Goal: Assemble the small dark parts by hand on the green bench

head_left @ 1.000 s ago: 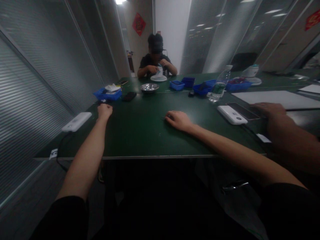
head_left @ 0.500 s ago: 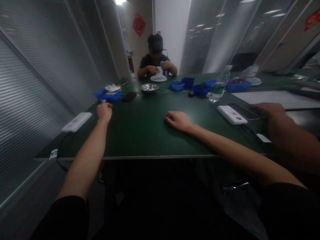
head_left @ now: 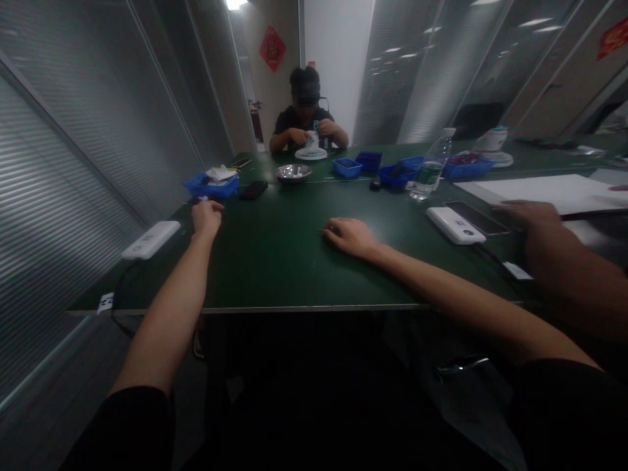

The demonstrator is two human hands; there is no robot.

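My left hand [head_left: 207, 218] is stretched forward over the left of the table, its fingers drawn together just in front of a blue tray [head_left: 210, 191]. Anything between those fingers is too small or hidden to name. My right hand [head_left: 349, 236] rests on the green tabletop [head_left: 275, 261] near the middle, fingers curled. A thin pale tip shows beside its fingertips, but I cannot make out what it belongs to. White papers or bags [head_left: 220, 174] lie in the tray, and a black wallet-like object [head_left: 254, 190] lies right of it.
White power banks [head_left: 151, 240] [head_left: 455, 226] with cables lie on both sides. A metal bowl [head_left: 293, 173], blue bins [head_left: 347, 168], a water bottle [head_left: 432, 167] and a phone [head_left: 477, 218] stand farther off. A co-worker's arm [head_left: 564, 255] reaches in at right; another person [head_left: 307, 118] sits opposite, handling a white fan-like object.
My left hand has shifted very slightly, its fingers turning a little to the right. My right hand has stayed put. At the right, white sheets near the co-worker's hand have moved.
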